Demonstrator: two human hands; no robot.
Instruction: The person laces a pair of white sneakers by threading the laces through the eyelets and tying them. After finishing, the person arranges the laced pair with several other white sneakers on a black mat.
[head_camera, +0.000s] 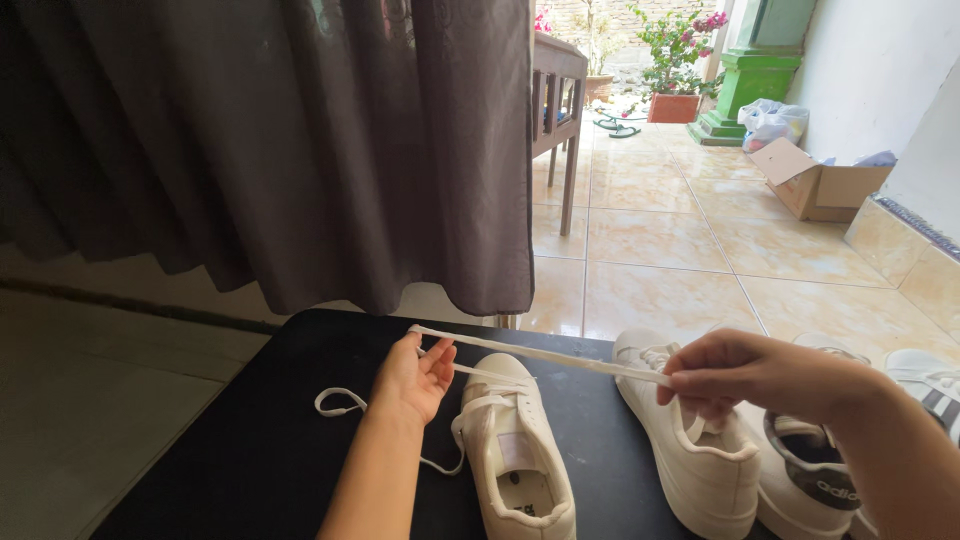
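A white sneaker (518, 455) lies on a black table (270, 440), toe pointing away from me. A white shoelace (545, 354) is stretched taut above it between both hands. My left hand (412, 378) pinches one end of the lace just left of the toe. My right hand (740, 375) pinches the other end above a second white sneaker (700, 465). A loose loop of lace (338, 401) rests on the table to the left of my left hand.
A dark grey curtain (300, 140) hangs behind the table. Two more sneakers (830, 480) lie at the right edge. Beyond are a tiled floor (660, 240), a wooden chair (560, 110), an open cardboard box (820, 180) and a potted plant (675, 105).
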